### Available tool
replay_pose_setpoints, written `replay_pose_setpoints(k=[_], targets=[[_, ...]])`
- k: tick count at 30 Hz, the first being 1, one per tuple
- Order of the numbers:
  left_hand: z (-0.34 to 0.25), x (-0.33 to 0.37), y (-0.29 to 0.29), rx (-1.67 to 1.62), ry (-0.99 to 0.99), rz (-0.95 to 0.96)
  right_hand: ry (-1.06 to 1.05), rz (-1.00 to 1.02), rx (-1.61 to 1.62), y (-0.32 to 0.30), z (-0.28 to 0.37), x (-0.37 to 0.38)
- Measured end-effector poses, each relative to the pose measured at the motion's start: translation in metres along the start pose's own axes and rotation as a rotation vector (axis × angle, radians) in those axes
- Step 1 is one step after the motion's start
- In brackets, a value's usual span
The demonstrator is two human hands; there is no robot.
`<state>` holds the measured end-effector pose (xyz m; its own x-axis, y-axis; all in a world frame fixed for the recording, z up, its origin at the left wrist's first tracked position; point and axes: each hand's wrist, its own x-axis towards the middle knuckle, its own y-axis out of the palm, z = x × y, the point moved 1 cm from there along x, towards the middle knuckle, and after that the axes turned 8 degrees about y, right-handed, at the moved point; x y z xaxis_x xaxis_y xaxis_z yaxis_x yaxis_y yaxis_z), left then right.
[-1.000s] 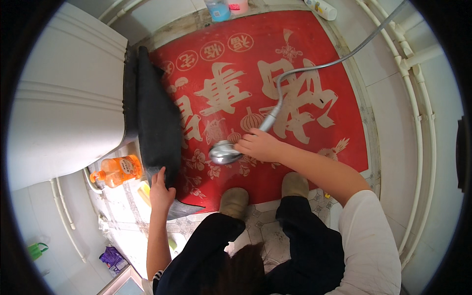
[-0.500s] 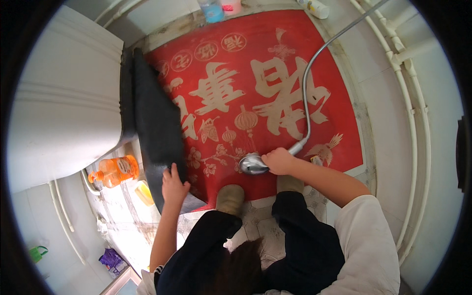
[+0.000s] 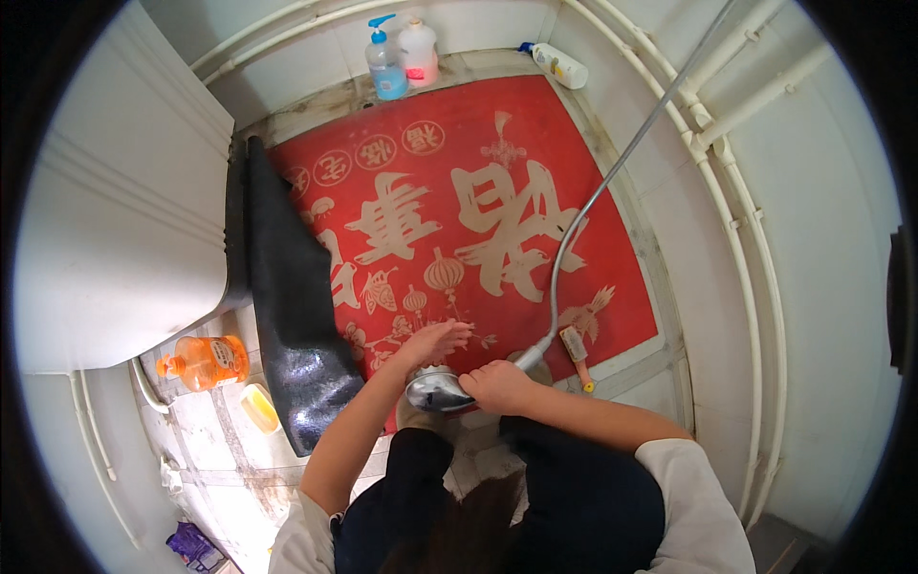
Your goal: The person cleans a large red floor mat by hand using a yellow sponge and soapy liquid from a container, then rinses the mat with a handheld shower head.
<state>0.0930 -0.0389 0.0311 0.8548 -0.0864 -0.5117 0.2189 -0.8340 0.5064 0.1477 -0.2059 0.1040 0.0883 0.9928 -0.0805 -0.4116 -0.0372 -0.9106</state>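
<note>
My right hand (image 3: 497,386) is closed around the handle of a silver shower head (image 3: 437,391), low over the mat's near edge. Just beyond the head, my left hand (image 3: 438,342) is stretched out with its fingers extended, holding nothing. Whether it touches the shower head I cannot tell. Beneath lies a red floor mat (image 3: 531,320) with cream characters, lanterns and flowers. Its left side is folded over, baring a black underside (image 3: 287,277) that shines wet near my left forearm. From the handle a grey metal hose (image 3: 598,196) runs up to the right.
A scrub brush (image 3: 577,352) rests at the mat's near right edge. An orange pump bottle (image 3: 212,363) and a yellow soap-like block (image 3: 259,408) are left of the fold. A blue pump bottle (image 3: 386,72), a pink bottle (image 3: 418,57) and a white bottle (image 3: 560,67) line the far wall.
My left hand has let go of the mat's folded black flap and moved right, beside the shower head. My right hand has drawn the shower head nearer to me. The view has shifted, showing more of the far wall.
</note>
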Motion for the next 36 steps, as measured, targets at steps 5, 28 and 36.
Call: replay_pose_setpoints(k=[5,28,36], targets=[[0.039,0.006,-0.032,0.157,0.01,0.199,0.002,-0.163,-0.006,0.012,0.003,0.003],[0.04,-0.001,0.0,0.186,-0.199,0.235,0.456,0.606,0.196,0.029,-0.007,0.007],[0.064,-0.008,0.01,0.1,-0.233,0.158,0.519,0.702,0.204,0.033,-0.006,0.0]])
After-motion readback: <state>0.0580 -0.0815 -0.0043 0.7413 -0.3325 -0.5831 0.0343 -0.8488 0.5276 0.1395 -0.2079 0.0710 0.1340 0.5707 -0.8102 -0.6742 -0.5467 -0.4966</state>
